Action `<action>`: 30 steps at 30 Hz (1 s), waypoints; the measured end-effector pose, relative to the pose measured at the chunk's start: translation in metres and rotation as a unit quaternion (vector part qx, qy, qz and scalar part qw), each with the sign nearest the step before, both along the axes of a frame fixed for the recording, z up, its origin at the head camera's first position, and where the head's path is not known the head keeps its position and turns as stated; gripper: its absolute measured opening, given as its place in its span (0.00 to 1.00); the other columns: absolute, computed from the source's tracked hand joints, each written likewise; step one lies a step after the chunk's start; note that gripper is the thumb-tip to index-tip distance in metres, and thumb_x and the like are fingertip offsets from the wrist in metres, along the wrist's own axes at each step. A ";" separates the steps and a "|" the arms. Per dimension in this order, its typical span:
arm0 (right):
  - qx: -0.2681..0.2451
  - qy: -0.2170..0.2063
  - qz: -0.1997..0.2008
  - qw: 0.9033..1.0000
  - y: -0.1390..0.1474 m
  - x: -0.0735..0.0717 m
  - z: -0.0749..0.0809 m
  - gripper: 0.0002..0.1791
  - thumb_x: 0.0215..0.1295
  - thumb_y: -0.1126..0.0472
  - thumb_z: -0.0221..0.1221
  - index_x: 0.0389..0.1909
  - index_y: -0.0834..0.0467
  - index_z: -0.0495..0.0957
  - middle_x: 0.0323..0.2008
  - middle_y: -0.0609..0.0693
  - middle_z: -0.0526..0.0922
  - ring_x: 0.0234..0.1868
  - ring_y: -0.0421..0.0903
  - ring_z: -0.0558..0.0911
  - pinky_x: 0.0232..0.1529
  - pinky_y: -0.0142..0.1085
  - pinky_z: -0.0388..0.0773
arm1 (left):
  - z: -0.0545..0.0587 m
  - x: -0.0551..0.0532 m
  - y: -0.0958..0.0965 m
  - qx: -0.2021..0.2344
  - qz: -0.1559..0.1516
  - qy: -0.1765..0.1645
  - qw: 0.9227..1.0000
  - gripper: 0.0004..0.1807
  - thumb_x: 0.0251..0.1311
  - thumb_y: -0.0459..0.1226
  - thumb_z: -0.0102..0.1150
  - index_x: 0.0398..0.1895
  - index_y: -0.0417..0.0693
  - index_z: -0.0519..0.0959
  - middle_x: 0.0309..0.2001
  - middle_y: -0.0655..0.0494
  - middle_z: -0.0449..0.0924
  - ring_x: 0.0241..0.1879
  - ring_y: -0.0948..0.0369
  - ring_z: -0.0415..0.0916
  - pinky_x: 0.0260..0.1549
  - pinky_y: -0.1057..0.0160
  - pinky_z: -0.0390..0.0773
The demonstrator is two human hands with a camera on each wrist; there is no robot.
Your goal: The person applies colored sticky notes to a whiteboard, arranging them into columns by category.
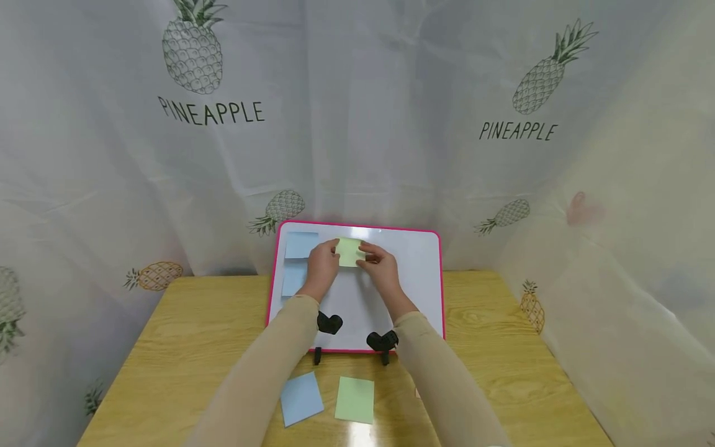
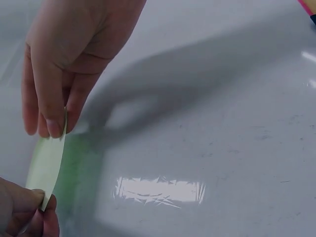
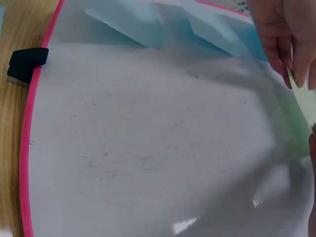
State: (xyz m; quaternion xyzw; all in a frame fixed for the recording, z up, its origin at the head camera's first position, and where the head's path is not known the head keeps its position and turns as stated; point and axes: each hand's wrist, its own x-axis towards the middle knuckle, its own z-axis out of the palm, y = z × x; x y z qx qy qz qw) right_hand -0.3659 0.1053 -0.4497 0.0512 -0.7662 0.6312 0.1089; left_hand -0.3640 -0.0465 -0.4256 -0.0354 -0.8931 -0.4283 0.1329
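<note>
Green note (image 1: 350, 252) pinched at opposite edges.
Left hand (image 1: 323, 266) at its left edge, right hand (image 1: 383, 269) at its right; whiteboard (image 1: 416, 279) behind.

"What sort of place is this?"

"A table in a curtained-off corner, homely in look. Whether it belongs to a house or an office, I can't tell."

"Why homely?"

"The thin, pale grey-white fabric curtain (image 1: 357, 136) behind it and along both sides, printed with green line-drawn pineapples (image 1: 192, 57) and the word PINEAPPLE in black capitals (image 1: 211, 112)."

"And why an office?"

"Stationery. On the yellowish, wood-grained table (image 1: 212, 323) stands a small, pink-rimmed rectangular whiteboard (image 1: 418, 279), with a square, light blue paper pad (image 1: 301, 399) and a square, pale green paper pad (image 1: 354, 400) in front. That would suit a study too."
</note>
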 end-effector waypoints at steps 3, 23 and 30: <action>0.021 0.006 -0.008 1.000 -0.002 -0.006 -0.005 0.18 0.57 0.72 0.67 0.49 0.59 0.84 0.58 0.45 0.79 0.46 0.48 0.79 0.45 0.34 0.79 | 0.000 -0.001 0.001 -0.010 0.003 0.008 1.000 0.21 0.63 0.24 0.57 0.61 0.36 0.75 0.47 0.42 0.81 0.47 0.51 0.77 0.45 0.54 0.77; 0.115 0.074 -0.002 0.991 -0.008 -0.016 -0.008 0.16 0.58 0.74 0.65 0.48 0.64 0.83 0.60 0.50 0.78 0.50 0.50 0.80 0.50 0.37 0.77 | -0.008 -0.011 0.001 -0.049 0.007 0.030 0.998 0.22 0.64 0.26 0.56 0.63 0.34 0.73 0.51 0.39 0.78 0.53 0.48 0.75 0.52 0.53 0.75; 0.216 0.101 -0.001 0.971 -0.002 -0.025 -0.010 0.16 0.59 0.71 0.66 0.49 0.61 0.84 0.60 0.47 0.77 0.56 0.50 0.74 0.54 0.39 0.73 | -0.012 -0.010 0.006 -0.204 0.006 0.098 0.974 0.19 0.65 0.24 0.55 0.60 0.30 0.74 0.45 0.38 0.72 0.38 0.48 0.78 0.41 0.57 0.80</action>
